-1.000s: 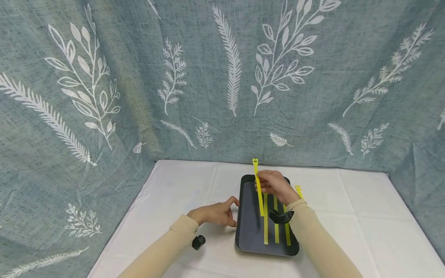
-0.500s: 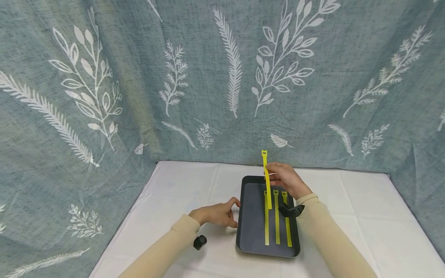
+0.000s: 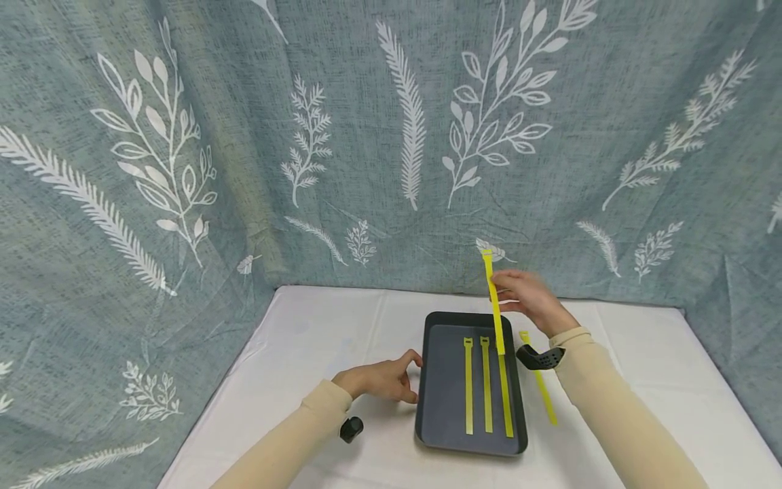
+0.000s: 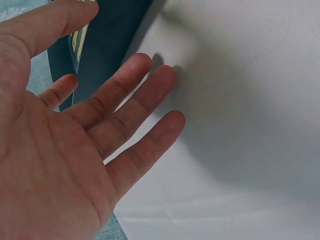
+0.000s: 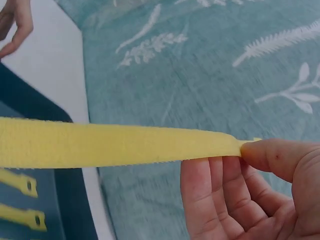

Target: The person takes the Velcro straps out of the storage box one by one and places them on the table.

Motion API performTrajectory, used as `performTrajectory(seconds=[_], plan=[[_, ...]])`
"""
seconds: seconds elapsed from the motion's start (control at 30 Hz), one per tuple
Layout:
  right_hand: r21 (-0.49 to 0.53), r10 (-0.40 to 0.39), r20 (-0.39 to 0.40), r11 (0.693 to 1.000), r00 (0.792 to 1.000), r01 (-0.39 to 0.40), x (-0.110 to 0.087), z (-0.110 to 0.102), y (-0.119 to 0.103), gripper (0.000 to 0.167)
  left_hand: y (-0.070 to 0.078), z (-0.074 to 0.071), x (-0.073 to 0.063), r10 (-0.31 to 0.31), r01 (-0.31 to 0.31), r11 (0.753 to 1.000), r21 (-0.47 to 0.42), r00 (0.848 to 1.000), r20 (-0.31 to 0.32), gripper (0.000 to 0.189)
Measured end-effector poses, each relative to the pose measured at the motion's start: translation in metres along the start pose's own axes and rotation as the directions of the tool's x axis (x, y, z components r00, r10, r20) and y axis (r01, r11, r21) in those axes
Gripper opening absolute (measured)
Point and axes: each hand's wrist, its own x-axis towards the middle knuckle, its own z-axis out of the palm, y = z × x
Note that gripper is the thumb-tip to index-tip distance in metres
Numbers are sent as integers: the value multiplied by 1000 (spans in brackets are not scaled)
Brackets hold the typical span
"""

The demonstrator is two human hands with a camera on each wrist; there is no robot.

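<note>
Curtain [image 3: 366, 156] behind; strap [image 5: 115, 146] pinched in right hand [image 3: 530, 296].

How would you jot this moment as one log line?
right hand: pinches yellow strap; left hand: beside tray, left side; in tray: three straps; on white cloth right of tray: one strap

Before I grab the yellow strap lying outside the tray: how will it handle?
Probably light: the strap looks narrow and flat. Likely bendable but not limp: the similar held strap looks nearly straight, pinched in the right hand. Unlikely to roll, since it lies flat on the cloth.
</note>
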Motion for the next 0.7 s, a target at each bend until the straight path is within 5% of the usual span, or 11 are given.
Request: performTrajectory(seconds=[0.7], plan=[[-63,30,-62,997,998,-34,-21,-60,17,63,-1,1,1,0,0,1000,-7,1000,7,55]])
